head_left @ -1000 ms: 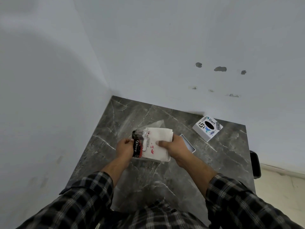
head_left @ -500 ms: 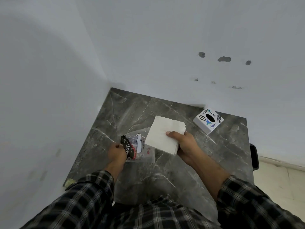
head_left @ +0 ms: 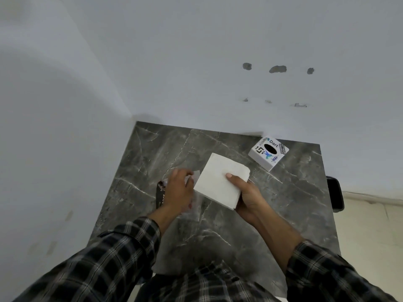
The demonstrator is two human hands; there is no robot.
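Note:
My right hand (head_left: 247, 198) grips a thick stack of white paper napkins (head_left: 218, 182) just above the dark marble table (head_left: 283, 205), thumb on top and fingers underneath. My left hand (head_left: 177, 192), blurred, is just left of the stack with its fingers stretched toward it. Under that hand lies the emptied clear plastic wrapper (head_left: 159, 197) with a black printed end; most of it is hidden by the hand. I cannot see whether the hand touches the wrapper.
A white square box (head_left: 269, 152) with a round black hole and stickers on top stands at the table's far right. A black object (head_left: 334, 192) sits past the right edge. White walls close the left and far sides.
The napkin stack came out of the wrapper in my right hand and moved right. My left hand set the wrapper down and now reaches over it toward the stack.

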